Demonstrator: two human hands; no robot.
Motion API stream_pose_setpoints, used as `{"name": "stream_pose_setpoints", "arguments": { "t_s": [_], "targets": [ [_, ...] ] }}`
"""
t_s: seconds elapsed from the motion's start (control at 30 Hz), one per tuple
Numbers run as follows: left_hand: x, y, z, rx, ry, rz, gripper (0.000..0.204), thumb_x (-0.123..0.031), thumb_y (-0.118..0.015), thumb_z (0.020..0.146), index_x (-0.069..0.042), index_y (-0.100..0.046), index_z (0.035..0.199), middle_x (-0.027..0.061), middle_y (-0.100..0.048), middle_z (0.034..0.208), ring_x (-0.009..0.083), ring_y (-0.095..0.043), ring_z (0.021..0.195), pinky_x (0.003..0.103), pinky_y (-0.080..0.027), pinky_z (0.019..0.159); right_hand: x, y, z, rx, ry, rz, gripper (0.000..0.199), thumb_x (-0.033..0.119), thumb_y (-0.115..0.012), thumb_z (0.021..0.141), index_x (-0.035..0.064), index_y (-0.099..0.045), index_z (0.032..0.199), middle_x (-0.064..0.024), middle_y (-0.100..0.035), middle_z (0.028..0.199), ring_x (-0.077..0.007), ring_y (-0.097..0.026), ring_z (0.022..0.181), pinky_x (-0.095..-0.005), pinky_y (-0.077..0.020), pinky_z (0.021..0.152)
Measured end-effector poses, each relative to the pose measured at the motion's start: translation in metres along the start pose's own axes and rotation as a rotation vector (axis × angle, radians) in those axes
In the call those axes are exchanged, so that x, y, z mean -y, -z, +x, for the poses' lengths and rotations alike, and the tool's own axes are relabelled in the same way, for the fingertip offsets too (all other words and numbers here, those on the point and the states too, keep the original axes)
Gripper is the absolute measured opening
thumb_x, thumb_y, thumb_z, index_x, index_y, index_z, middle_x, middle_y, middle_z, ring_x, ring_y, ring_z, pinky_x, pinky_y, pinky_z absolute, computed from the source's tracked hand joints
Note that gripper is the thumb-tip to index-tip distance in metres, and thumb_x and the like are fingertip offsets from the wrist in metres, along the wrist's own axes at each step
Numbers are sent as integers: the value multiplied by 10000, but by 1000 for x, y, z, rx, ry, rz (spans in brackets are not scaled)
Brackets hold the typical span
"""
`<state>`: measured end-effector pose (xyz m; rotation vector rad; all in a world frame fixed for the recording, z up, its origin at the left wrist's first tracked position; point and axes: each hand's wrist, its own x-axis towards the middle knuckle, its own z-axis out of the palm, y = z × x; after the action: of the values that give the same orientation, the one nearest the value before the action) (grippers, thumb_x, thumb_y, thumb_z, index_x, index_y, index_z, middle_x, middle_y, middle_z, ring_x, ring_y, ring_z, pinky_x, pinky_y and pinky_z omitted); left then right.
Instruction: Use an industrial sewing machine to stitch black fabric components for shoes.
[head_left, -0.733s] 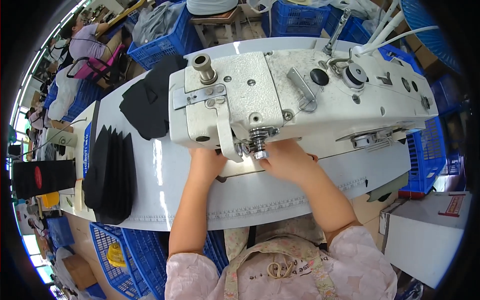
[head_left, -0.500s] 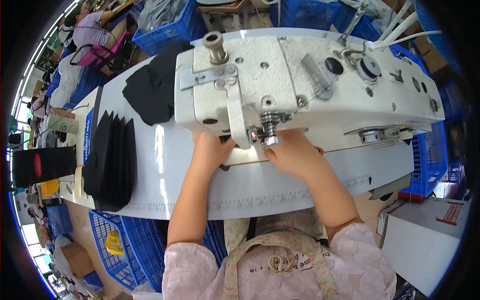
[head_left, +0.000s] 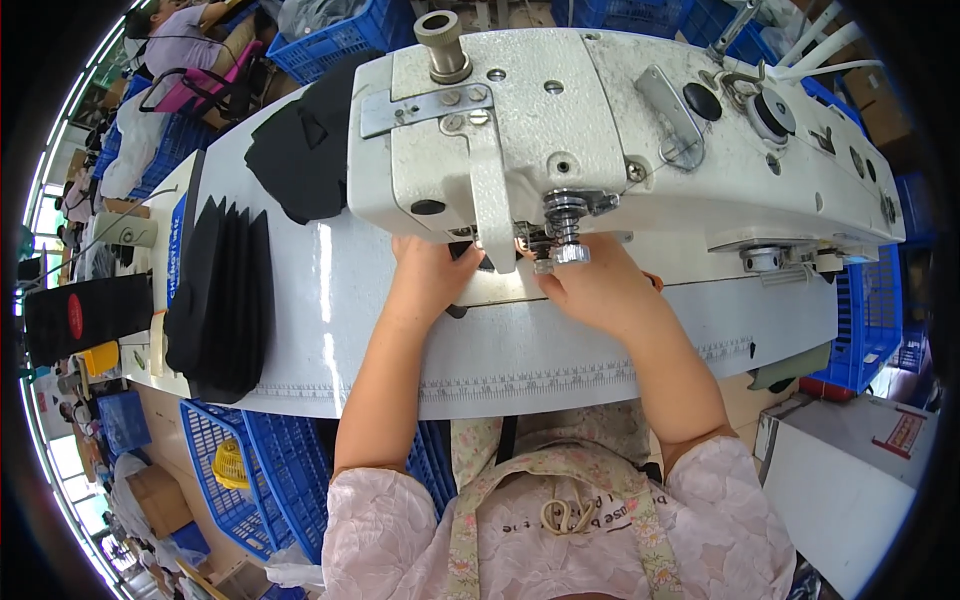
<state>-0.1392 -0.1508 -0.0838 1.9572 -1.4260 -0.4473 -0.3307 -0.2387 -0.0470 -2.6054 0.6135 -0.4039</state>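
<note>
A white sewing machine [head_left: 520,110] stands over the work, and its head hides most of my fingers. My left hand [head_left: 432,278] is at the left of the needle area, its thumb against a piece of black fabric [head_left: 462,252] that shows only in part. On the other side, my right hand [head_left: 598,290] curls under the machine head, fingertips out of sight. A small orange and black end [head_left: 652,282] sticks out beside that hand; the rest of it is hidden.
A stack of black fabric pieces [head_left: 222,300] lies at the left of the table [head_left: 330,370], with more black fabric [head_left: 300,150] beyond. Blue crates [head_left: 250,480] stand below the left table edge. At right is a white box [head_left: 850,480]. Another person [head_left: 180,40] sits far left.
The view has shifted, so the machine head appears larger and the table edge higher. Both hands stay beside the needle area, with little visible movement.
</note>
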Motion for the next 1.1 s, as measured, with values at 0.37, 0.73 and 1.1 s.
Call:
{"name": "stream_pose_setpoints", "arguments": {
  "t_s": [0.37, 0.73, 1.1],
  "targets": [
    [0, -3, 1, -28, -65, 99, 220, -188, -714, 748, -4, -627, 832, 124, -656, 753, 253, -631, 678, 351, -490, 608, 0, 0, 0, 57, -23, -32, 139, 118, -595, 749, 71, -596, 880, -84, -594, 808, -259, -599, 799, -389, -461, 724],
    [-8, 3, 1, -30, -101, 58, 230, -203, -715, 741, -6, -617, 808, 123, -641, 695, 250, -609, 607, 360, -481, 582, 0, 1, 2, 43, -16, 10, 142, 117, -603, 729, 75, -609, 864, -88, -590, 787, -258, -597, 788, -391, -462, 710],
    [2, -4, 2, -75, -73, 58, 234, -129, -705, 656, -56, -627, 865, 101, -622, 781, 331, -575, 811, 432, -402, 725, 2, 2, 3, 40, -25, -34, 149, 96, -595, 715, 57, -614, 858, -106, -602, 761, -275, -600, 753, -398, -469, 694]
  ]
}}
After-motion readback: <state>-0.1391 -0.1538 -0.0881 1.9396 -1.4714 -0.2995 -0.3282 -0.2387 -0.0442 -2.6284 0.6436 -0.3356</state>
